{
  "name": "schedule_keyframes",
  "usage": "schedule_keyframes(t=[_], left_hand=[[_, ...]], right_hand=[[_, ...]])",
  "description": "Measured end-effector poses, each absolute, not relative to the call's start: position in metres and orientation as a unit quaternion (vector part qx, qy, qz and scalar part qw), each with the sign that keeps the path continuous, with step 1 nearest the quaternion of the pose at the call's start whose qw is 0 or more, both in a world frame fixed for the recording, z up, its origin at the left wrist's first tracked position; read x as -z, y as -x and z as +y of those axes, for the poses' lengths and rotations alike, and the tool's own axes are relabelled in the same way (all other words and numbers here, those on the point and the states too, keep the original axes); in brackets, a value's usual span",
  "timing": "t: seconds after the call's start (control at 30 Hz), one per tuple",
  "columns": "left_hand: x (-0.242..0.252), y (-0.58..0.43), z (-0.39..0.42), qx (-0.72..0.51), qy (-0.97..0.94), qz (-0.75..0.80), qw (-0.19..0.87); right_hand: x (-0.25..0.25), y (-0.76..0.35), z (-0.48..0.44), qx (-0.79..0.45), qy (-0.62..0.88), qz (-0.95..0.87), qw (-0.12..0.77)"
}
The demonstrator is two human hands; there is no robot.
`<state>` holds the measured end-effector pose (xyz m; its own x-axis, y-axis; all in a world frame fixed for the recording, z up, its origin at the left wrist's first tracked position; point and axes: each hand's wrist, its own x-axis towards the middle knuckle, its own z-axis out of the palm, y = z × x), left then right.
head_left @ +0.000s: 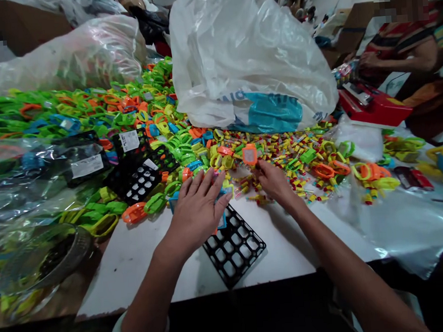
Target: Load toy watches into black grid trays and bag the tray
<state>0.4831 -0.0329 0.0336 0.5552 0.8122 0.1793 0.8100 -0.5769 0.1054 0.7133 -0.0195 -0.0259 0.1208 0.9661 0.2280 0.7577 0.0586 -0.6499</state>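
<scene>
My left hand [196,210] lies flat with its fingers spread over the upper end of a black plastic grid tray [237,251]. Blue pieces [221,221] show under its palm and thumb; the rest of them is hidden. The tray's nearer cells hold nothing that I can see. To the right, my right hand [278,185] has its fingers closed at the edge of an orange toy watch [249,154] with a pale square face. That watch is in front of a heap of small yellow and red pieces [293,166].
A big pile of colourful toy watches [88,109] covers the left and back. Behind stands a large white plastic bag [244,58]. More black trays [139,179] and a clear bowl [46,256] lie left. Another person [399,47] sits at the right near a red box [372,105].
</scene>
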Motion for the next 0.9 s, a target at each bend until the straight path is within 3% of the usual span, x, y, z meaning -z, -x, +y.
schedule_keyframes(t=[0.07,0.13,0.23,0.37,0.57,0.8,0.9], left_hand=[[-0.033,-0.484,-0.032,-0.106,-0.883,0.456,0.01],[-0.031,-0.484,-0.031,-0.107,-0.887,0.449,0.01],[-0.03,-0.484,-0.03,-0.092,-0.891,0.444,0.006],[-0.033,-0.484,-0.031,-0.066,-0.892,0.447,-0.003],[-0.037,-0.484,-0.034,-0.05,-0.891,0.45,-0.013],[-0.036,-0.483,-0.033,-0.048,-0.894,0.444,-0.029],[-0.037,-0.482,-0.033,-0.048,-0.893,0.447,-0.034]], right_hand=[[0.034,-0.697,-0.046,-0.31,0.605,-0.593,0.432],[0.044,-0.677,-0.068,-0.426,0.54,-0.558,0.465],[0.06,-0.649,-0.083,-0.488,0.495,-0.533,0.482],[0.075,-0.635,-0.081,-0.472,0.504,-0.535,0.487],[0.063,-0.633,-0.08,-0.227,0.561,-0.686,0.403],[0.058,-0.629,-0.074,-0.239,0.551,-0.715,0.357],[0.056,-0.645,-0.068,-0.333,0.501,-0.721,0.345]])
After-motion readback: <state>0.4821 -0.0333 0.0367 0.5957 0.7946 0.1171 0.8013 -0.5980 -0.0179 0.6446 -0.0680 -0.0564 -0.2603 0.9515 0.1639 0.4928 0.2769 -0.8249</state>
